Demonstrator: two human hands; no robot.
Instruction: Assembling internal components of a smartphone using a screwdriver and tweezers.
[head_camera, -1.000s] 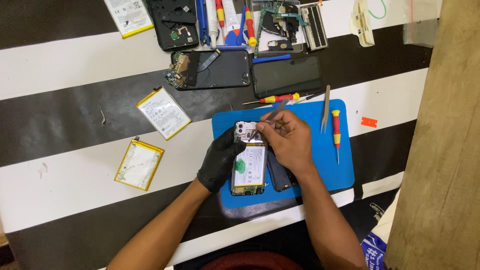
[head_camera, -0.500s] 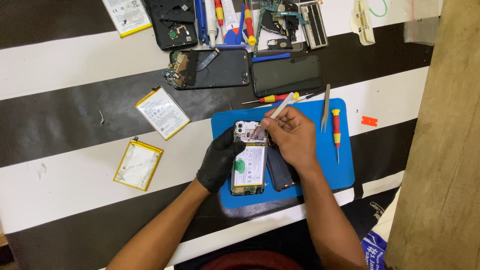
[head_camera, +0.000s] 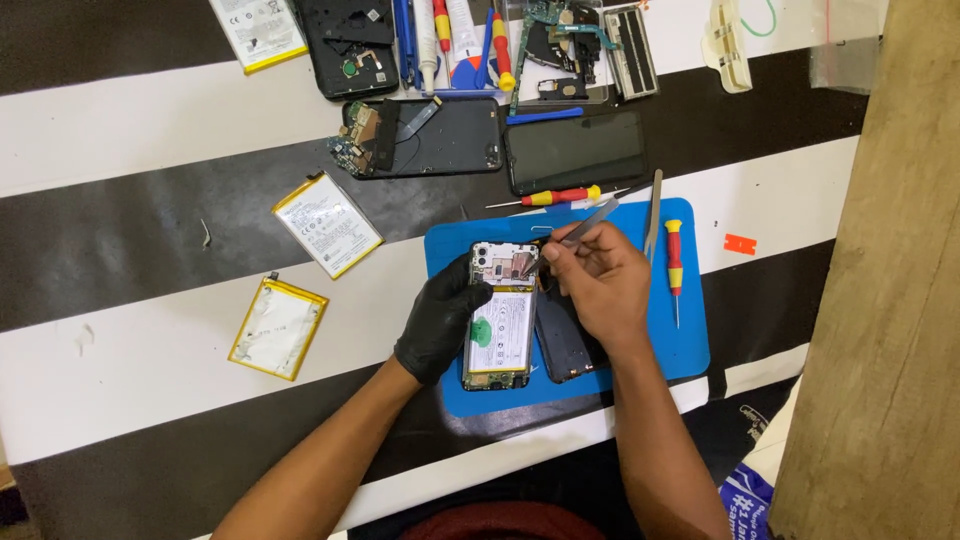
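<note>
**A:** Ok so going left to right: well off to the left of the gloved hand there's a swollen-looking battery pouch with a yellow rim (head_camera: 279, 328) and a second white battery (head_camera: 327, 224) lying on the striped tabletop (head_camera: 120, 130). Then the left hand (head_camera: 440, 322), in a black glove, is clamped around the left edge of the opened phone (head_camera: 500, 318), pinning it to the blue mat (head_camera: 690, 350).

**B:** And the right hand (head_camera: 598, 283)?

**A:** Just right of the phone, fingers pinched shut on a pair of metal tweezers (head_camera: 588, 222), tips angled down at the top end of the phone near the camera block. Looks to me like the connector or shield stage up by the board, with the battery in place just below the tip.

**B:** So the next move needs what?

**A:** I'd guess a light, steady tip and the gloved hand not letting the phone slide. Tiny parts up there.

**B:** Anything change from half a second back?

**A:** Barely. The tweezers look tipped a little lower toward the phone; the left hand's grip and the phone's spot on the mat match. Past the right hand, a second pair of tweezers (head_camera: 654, 202) and a red and yellow screwdriver (head_camera: 674, 262) lie where they were.
</note>
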